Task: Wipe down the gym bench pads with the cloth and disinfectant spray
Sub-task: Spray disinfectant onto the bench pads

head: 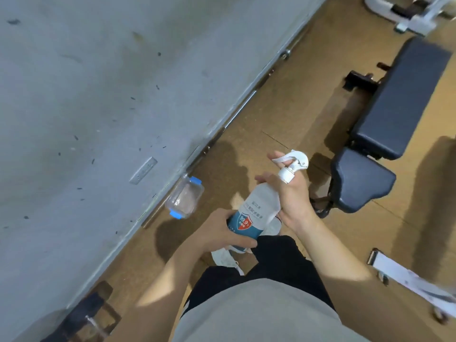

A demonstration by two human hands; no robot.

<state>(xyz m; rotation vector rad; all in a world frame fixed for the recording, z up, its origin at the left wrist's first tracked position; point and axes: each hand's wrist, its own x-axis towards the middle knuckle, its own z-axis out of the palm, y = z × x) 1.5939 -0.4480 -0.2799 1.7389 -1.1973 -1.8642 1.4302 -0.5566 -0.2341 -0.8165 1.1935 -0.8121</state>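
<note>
I hold a white disinfectant spray bottle (256, 208) with a blue and red label in front of me, over the floor. My left hand (222, 230) grips its lower body. My right hand (288, 191) is at the bottle's neck, fingers reaching round the white trigger head (293, 161). The gym bench stands to the right, with a dark blue seat pad (360, 178) and a long back pad (404, 95). No cloth is visible.
A clear plastic container with blue clips (185, 197) lies on the floor by the grey wall (98, 95). White machine frames stand at the top right (414, 16) and lower right (409, 277). The floor (283, 107) is tan.
</note>
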